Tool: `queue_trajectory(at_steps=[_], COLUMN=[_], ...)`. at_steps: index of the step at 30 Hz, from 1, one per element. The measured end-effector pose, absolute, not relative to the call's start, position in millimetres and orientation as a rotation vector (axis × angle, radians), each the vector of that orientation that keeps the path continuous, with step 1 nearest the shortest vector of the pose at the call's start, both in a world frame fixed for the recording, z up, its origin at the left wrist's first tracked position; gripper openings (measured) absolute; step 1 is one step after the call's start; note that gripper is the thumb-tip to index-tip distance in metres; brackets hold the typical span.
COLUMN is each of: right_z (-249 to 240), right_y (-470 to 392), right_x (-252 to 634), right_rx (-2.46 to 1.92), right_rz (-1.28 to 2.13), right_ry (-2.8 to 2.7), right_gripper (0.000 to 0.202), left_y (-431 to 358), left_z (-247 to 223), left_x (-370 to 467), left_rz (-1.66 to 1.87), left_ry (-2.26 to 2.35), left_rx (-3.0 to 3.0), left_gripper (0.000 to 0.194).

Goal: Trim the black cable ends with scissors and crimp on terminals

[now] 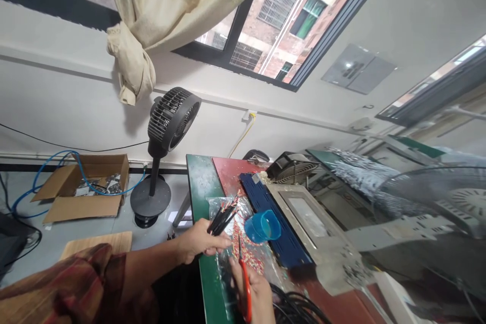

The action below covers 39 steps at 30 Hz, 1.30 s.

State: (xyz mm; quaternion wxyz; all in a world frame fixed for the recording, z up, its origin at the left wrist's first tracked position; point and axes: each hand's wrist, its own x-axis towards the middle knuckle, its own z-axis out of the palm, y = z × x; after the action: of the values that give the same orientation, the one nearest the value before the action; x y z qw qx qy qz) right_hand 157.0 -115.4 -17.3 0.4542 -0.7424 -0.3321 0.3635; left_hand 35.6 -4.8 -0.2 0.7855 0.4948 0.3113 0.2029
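Observation:
My left hand [200, 241] is closed round a bundle of black cables [223, 218], whose stripped, coppery and coloured ends point up and away. Just to its right and nearer to me, my right hand [253, 288] holds red-handled scissors [246, 283], with the dark blades pointing up towards the cables. Under both hands lies a clear plastic sheet [224, 268] scattered with small red and yellow bits [252, 258]. A blue translucent cup [261, 226] is on the sheet's right side, beyond the scissors.
Right of the cup stand a dark blue panel [279, 228] and a beige machine [311, 217]. Black cables [298, 309] coil at the near edge. A fan [167, 121] and an open cardboard box [87, 207] stand on the floor at left.

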Motion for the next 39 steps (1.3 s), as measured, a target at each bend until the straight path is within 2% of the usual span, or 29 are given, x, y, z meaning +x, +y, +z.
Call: queue_trajectory(at_steps=[3,10,17,25,39], right_z=[-12,-1,-7,-4,-5], right_y=[-115,-117,-119,-117,-122], right_x=[156,145,148,145,145], right_rx=[-1.685,-1.334,-1.291,-1.157,-1.144], right_rz=[1.015,1.072,1.176,1.224,1.339], right_ry=[-0.63,-0.492,-0.479,-0.22,-0.327], right_gripper=[0.055,0.044,0.038,0.041,0.04], left_y=[-9,-18,-20,-23,-25], left_z=[0,3,4,-1,-9], left_x=[33,30,30,31,28], left_rz=[0.367,0.289,0.314,0.273,0.281], left_ry=[0.614,0.587,0.578,0.537,0.383], left_rx=[1.037,1.06,1.051,1.032,1.094], left_gripper=[0.042,0.037,0.036,0.036,0.038])
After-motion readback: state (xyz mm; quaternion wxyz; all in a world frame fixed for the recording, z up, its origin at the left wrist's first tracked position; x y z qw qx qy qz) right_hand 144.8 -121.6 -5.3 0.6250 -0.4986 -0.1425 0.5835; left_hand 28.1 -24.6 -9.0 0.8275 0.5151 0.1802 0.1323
